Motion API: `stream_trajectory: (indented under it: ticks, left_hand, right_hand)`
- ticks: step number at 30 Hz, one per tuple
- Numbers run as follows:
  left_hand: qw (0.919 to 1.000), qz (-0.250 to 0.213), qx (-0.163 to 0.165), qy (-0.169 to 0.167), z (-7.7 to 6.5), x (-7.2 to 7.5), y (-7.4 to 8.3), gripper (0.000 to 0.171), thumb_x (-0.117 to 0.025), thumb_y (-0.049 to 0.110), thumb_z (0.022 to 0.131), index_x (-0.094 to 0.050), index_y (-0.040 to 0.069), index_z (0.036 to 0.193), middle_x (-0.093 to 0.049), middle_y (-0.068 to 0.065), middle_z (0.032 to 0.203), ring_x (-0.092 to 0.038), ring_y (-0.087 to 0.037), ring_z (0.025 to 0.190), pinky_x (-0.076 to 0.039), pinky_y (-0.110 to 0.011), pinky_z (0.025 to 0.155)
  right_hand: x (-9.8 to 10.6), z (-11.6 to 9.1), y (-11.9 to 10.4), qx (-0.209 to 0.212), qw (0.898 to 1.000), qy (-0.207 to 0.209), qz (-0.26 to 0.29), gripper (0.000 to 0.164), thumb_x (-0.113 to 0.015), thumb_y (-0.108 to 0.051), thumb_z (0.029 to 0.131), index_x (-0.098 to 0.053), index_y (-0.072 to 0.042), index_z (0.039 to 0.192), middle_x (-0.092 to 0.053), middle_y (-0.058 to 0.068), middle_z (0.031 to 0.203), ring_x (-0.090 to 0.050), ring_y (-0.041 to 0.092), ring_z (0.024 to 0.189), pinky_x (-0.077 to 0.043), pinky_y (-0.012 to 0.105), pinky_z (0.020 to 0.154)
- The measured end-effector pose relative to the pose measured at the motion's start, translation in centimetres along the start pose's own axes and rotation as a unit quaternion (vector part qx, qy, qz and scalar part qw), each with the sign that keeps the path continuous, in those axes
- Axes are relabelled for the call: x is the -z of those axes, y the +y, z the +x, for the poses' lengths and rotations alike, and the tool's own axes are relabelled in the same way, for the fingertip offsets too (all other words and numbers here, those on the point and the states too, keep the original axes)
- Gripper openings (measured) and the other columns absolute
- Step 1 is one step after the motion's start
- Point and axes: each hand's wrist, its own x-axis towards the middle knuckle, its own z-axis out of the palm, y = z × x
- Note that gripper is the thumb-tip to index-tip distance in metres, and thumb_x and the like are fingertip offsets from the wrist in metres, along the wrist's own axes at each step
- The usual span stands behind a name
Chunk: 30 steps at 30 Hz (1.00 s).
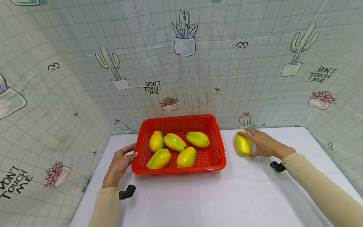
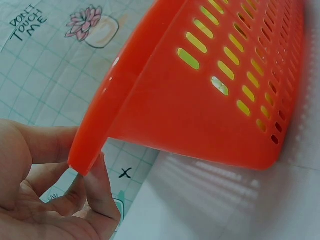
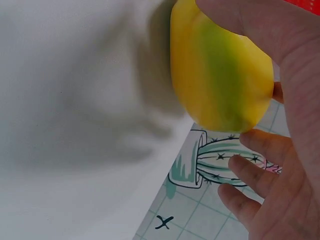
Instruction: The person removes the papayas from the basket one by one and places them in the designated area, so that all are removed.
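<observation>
A red plastic basket point(image 1: 181, 171) with slotted walls stands on the table, and several yellow-green mangoes point(image 1: 175, 142) lie spread over its bottom. At the basket's left end my left hand point(image 1: 117, 164) pinches the rim, thumb on one side and fingers on the other, as the left wrist view shows. To the right of the basket, my right hand point(image 1: 265, 143) grips a single mango point(image 1: 243, 146) between thumb and fingers. That mango point(image 3: 220, 75) is close to the white tabletop; whether it still touches is hard to tell. The other right fingers point(image 3: 255, 175) spread loosely beside it.
A white cloth covers the table point(image 1: 181, 198). Behind and on both sides hangs a grid-patterned curtain point(image 1: 212, 69) printed with cacti, close to the table's back edge. Black wrist devices point(image 1: 127, 192) sit at both sleeves.
</observation>
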Motion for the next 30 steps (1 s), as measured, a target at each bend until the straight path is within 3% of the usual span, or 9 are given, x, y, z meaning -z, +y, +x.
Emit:
stream_trajectory:
  ticks: [22,30]
  left_hand:
    - [1.0,-0.003,0.004,0.002,0.2,-0.1,-0.2,0.056,-0.057,0.01,0.108,-0.042,0.003,0.161,-0.039,-0.023,0.161,-0.057,-0.027,0.119,-0.055,-0.015,0.082]
    - [1.0,-0.002,0.002,0.001,0.1,0.0,-0.1,0.056,-0.057,0.009,0.107,-0.042,0.002,0.161,-0.039,-0.024,0.161,-0.058,-0.026,0.118,-0.056,-0.015,0.082]
  right_hand:
    - [0.5,0.5,-0.7,0.017,1.0,0.001,-0.015,0.093,-0.097,-0.023,0.074,-0.049,-0.006,0.152,-0.047,0.033,0.154,-0.05,0.057,0.133,-0.041,0.075,0.107]
    - [2.8,1.1,-2.5,0.019,1.0,0.01,-0.021,0.093,-0.094,-0.027,0.08,-0.046,-0.004,0.155,-0.05,0.032,0.153,-0.05,0.055,0.134,-0.04,0.075,0.108]
